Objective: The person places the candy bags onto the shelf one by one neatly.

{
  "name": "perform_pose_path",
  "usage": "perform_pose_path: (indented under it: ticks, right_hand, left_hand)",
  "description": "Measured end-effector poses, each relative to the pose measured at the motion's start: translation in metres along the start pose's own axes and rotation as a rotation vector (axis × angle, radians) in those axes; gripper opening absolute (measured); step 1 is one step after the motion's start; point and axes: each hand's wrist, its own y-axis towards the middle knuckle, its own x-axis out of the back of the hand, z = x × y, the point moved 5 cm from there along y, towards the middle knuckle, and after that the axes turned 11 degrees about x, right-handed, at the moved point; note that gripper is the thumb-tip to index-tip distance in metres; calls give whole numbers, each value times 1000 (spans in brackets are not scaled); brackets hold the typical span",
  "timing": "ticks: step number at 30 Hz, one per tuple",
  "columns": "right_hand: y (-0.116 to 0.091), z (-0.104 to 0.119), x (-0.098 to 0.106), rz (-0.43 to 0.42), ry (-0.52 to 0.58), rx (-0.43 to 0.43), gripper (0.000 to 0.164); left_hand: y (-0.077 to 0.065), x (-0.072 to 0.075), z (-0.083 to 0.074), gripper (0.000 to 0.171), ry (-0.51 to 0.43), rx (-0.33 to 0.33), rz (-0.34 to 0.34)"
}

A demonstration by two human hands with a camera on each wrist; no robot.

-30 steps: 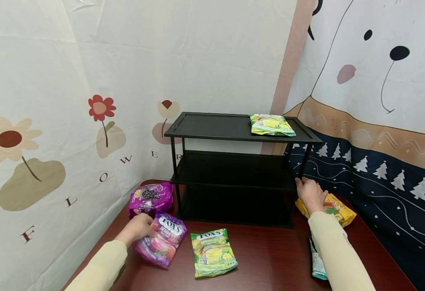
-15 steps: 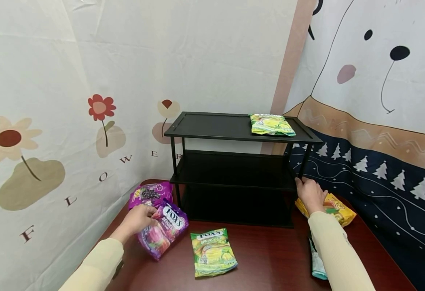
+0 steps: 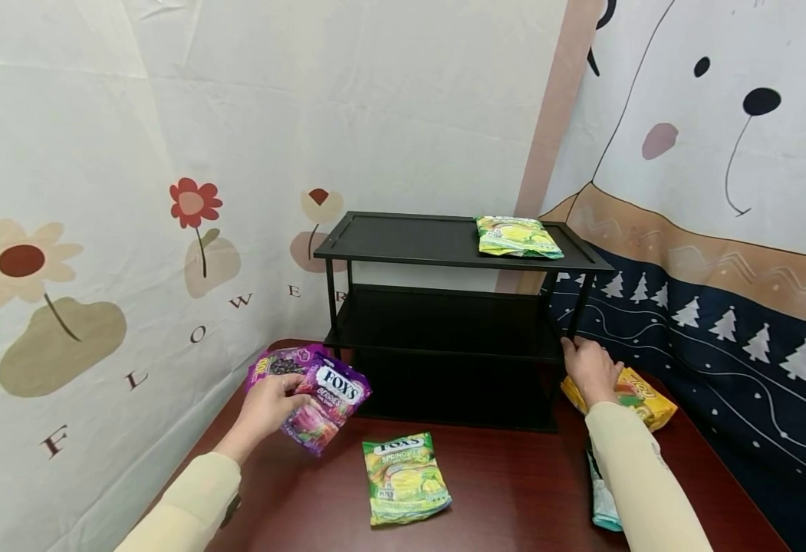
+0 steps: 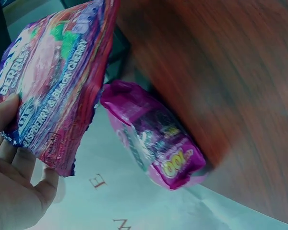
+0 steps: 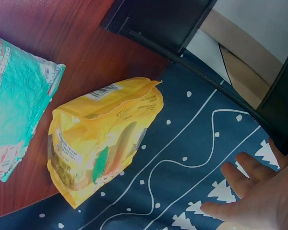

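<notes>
My left hand (image 3: 269, 405) pinches a purple Fox's berries candy bag (image 3: 330, 399) by its left edge, thumb in front. In the left wrist view the berries bag (image 4: 53, 81) is tilted, raised over the table, with fingers behind it. Just beyond lies a magenta grape candy bag (image 4: 156, 139), partly covered by the berries bag in the head view. My right hand (image 3: 590, 369) holds the black three-tier rack (image 3: 444, 354) at the right front corner of its middle shelf. The right wrist view shows its other fingers (image 5: 240, 182) spread loosely, off the rack.
A green-yellow Fox's bag (image 3: 406, 479) lies at the table's front middle; another green-yellow bag (image 3: 518, 238) rests on the rack's top shelf. Under the right arm are a yellow bag (image 5: 103, 139) and a teal bag (image 5: 19, 105). Printed cloth (image 3: 403, 107) hangs behind the table.
My left hand has lifted the berries bag up and to the right, from low over the table toward the rack's left front. The right hand stays at the rack corner.
</notes>
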Motion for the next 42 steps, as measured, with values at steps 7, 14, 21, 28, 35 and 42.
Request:
perform_pose_path:
  ticks: [7,14,21,28,35,42]
  right_hand:
    - [0,0,0,-11,-3,14,54]
    - [-1,-2,0,-4,-2,13,54]
    - [-1,-3,-2,13,0,3,57]
    - [1,-2,-1,10,-15,5,59]
    - [-1,-2,-2,0,-8,7,55]
    - [0,-1,-2,-15,-9,3,57]
  left_hand:
    - [3,6,-18,28,-107,-48,-71]
    - [7,7,-39,33,-197,-45,-106]
    - [12,11,-59,31,-241,-73,-161]
    - [18,18,-82,30,-333,-77,-154]
    - [23,27,-103,32,-437,-93,-160]
    - [31,39,-124,34,-529,-130,-174]
